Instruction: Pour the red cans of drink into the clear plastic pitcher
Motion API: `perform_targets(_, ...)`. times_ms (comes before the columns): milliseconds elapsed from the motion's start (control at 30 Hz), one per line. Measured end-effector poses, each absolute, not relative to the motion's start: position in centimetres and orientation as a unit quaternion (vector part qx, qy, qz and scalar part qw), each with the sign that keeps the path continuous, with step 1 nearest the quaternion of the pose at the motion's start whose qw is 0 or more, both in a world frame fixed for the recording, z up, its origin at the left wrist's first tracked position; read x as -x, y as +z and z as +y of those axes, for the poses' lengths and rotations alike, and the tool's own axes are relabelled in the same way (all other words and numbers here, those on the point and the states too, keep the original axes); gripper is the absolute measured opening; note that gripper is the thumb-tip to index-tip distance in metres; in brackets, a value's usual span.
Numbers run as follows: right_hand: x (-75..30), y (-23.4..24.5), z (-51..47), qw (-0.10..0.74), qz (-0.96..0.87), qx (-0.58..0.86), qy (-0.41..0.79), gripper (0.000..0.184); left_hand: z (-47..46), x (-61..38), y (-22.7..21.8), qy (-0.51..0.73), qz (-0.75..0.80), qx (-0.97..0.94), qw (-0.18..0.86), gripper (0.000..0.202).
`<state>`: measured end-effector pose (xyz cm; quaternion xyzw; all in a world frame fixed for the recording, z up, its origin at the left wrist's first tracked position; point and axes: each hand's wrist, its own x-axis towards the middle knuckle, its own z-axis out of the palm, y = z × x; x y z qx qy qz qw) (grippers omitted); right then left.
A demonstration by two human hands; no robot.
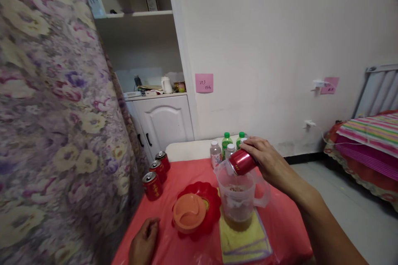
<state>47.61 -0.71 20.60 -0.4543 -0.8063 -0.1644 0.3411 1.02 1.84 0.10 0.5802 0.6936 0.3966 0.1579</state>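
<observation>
My right hand [267, 159] grips a red drink can [241, 161], tipped on its side with its mouth over a clear plastic pitcher [239, 198]. Brown liquid fills the bottom of the pitcher, which stands on a yellow cloth [242, 242]. My left hand [144, 240] rests flat on the red table cover [174, 248] near the front edge, holding nothing. Just right of it an orange lid [189, 213] lies on a red plate [208, 198].
Three red cans [157, 172] stand along the table's left side, by a floral curtain [56, 124]. Green-capped and white-capped bottles [228, 145] stand at the back. A white cabinet [161, 120] is behind, a bed with striped bedding [370, 140] at right.
</observation>
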Motion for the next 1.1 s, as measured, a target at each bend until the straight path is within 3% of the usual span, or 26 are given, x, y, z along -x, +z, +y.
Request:
perform_targets(300, -47.56, 20.39, -0.67, 0.345, -0.809, 0.447, -0.163, 0.064, 1.77, -1.23, 0.30, 0.401, 0.694, -0.580, 0.148, 0.036)
perform_targets(633, -47.59, 20.31, -0.44, 0.332, -0.810, 0.453, -0.169, 0.060, 1.99, -0.98, -0.02, 0.388, 0.696, -0.583, 0.159, 0.040)
perform_targets(1100, -48.17, 20.74, -0.04, 0.261, -0.828, 0.463, -0.180, 0.062, 2.04, -1.19, 0.18, 0.405, 0.695, -0.568, 0.175, 0.041)
